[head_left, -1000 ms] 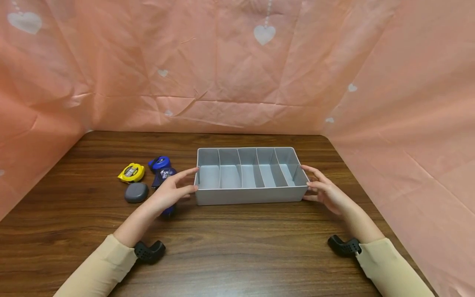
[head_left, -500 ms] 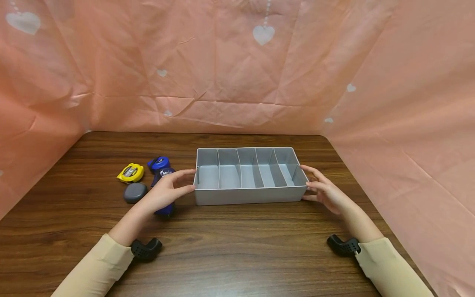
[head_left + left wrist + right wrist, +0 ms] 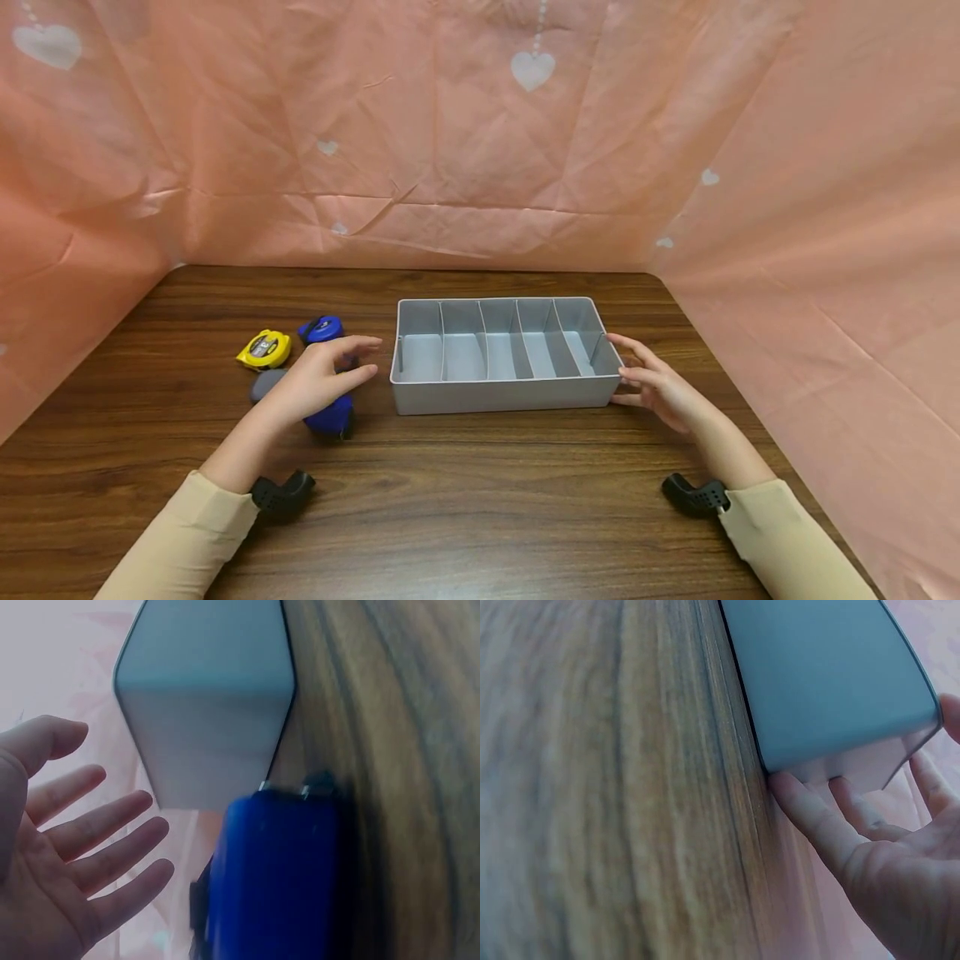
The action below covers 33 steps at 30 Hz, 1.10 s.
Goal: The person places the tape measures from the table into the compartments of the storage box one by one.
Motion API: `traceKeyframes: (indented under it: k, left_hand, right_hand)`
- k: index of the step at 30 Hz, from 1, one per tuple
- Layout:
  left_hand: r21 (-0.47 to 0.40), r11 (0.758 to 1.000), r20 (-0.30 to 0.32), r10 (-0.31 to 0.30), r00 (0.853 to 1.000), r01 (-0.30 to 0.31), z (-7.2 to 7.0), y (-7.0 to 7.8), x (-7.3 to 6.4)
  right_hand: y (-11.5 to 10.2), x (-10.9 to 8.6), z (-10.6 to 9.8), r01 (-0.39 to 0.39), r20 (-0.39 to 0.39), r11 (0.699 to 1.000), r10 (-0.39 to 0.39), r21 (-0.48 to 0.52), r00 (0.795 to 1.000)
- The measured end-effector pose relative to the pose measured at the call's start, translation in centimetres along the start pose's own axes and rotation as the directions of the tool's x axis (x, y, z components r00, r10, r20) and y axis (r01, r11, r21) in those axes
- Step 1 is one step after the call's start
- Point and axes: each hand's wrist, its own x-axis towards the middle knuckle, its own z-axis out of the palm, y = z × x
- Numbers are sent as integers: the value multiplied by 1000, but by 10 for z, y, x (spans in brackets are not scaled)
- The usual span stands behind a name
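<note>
A grey organizer box (image 3: 506, 396) with several compartments in a row stands on the table. My right hand (image 3: 663, 396) touches its right end, fingers spread along the end wall and thumb at the rim; in the right wrist view the fingertips (image 3: 791, 787) meet that wall low down. My left hand (image 3: 318, 379) is apart from the box's left end, holding nothing, its fingers spread. Beneath it lies a blue tape measure (image 3: 330, 417), large in the left wrist view. Another blue tape measure (image 3: 324, 327) sits behind the left hand. Part of the group is hidden by that hand.
A yellow tape measure (image 3: 265, 350) and a dark grey rounded case (image 3: 266, 383), partly covered by the left hand, lie at the left on the brown wood table (image 3: 480, 492). Pink cloth (image 3: 450, 142) with white hearts hangs behind and at both sides.
My left hand has let go of the box's left end and drawn back leftward over the tape measures. The right hand stays at the box's right end, and the box has barely moved.
</note>
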Motion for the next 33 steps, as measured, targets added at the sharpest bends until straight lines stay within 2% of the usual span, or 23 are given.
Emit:
traceKeyframes:
  k: [9, 21, 29, 33]
  left_hand:
    - [85, 996, -25, -19, 999, 21, -17, -7, -3]
    - [83, 995, -145, -49, 988, 62, -36, -22, -9]
    - [124, 992, -200, -15, 980, 40, -44, -32, -12]
    - [117, 993, -224, -9, 975, 36, -49, -37, -13]
  right_hand:
    - [2, -1, -3, 17, 20, 1000, -17, 7, 1000]
    - [5, -1, -7, 23, 35, 1000, -24, 15, 999]
    - [7, 0, -7, 29, 36, 1000, -29, 12, 999]
    - [7, 0, -8, 29, 34, 1000, -29, 12, 999]
